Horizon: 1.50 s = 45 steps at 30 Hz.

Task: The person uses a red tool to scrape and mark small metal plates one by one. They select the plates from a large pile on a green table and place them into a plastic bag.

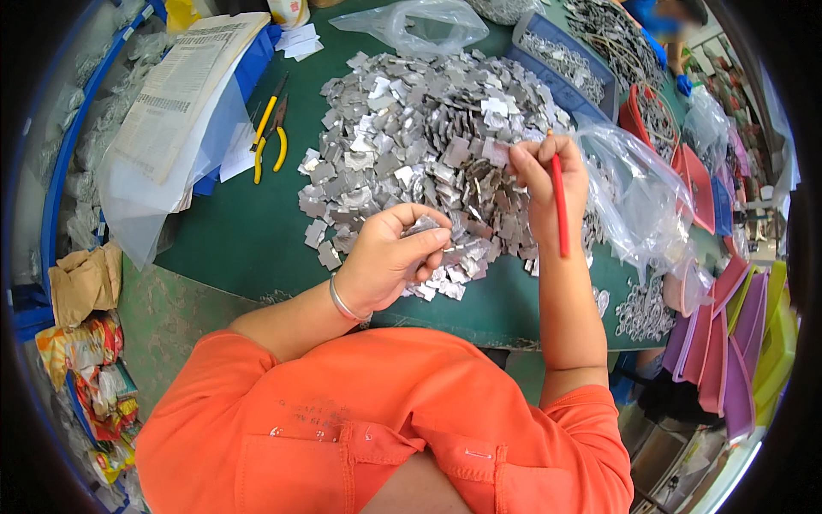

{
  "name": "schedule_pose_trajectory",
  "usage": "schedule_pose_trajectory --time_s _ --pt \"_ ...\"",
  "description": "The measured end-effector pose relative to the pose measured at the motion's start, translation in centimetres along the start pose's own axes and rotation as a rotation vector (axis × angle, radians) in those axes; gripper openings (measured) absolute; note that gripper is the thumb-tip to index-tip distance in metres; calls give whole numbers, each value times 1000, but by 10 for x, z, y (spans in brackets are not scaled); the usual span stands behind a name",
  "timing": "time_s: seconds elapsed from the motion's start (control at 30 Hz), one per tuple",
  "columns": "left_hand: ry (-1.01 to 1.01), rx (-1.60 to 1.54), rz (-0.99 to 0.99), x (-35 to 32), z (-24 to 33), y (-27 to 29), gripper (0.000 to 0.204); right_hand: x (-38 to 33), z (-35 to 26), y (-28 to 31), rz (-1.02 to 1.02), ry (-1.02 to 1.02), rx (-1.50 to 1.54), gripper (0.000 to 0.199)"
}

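Observation:
A large heap of small flat metal plates (390,111) covers the middle of the green table (214,248). At its near edge my left hand (394,257) is closed around a few of these metal plates (424,226), which show between thumb and fingers. My right hand (552,176), raised over the heap's right side, holds a slim red pencil-like stick (561,210) that runs down along the wrist. Its thumb and forefinger also seem to pinch one metal plate (497,153). The curled fingers partly hide the stick's upper end.
Yellow-handled pliers (281,146) and a yellow tool (265,124) lie left of the heap, beside stacked papers (188,94). Clear plastic bags (638,188) lie right and behind. A blue-grey bin (569,64) holds metal parts. Ring-like parts (644,308) lie near right. Another person (672,21) is at far right.

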State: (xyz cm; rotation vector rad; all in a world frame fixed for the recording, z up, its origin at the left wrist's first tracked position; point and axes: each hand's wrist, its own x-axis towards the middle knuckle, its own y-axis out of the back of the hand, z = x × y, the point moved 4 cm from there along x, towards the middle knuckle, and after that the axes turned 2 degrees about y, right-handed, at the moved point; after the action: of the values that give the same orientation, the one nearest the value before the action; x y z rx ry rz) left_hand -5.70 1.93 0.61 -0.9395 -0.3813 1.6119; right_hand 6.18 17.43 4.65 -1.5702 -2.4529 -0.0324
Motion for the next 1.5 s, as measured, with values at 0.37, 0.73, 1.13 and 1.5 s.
schedule_pose_trajectory --time_s 0.37,0.73,1.13,1.5 --pt "122 66 -121 11 -25 -21 20 -112 0 13 46 473 -241 28" --pt "126 95 -67 10 -25 -20 17 -118 8 18 46 302 -61 28" --pt "101 114 -55 12 -27 -20 14 -120 23 23 55 39 141 24" --pt "126 142 -71 12 -24 -21 13 -119 23 23 -16 296 -151 21"
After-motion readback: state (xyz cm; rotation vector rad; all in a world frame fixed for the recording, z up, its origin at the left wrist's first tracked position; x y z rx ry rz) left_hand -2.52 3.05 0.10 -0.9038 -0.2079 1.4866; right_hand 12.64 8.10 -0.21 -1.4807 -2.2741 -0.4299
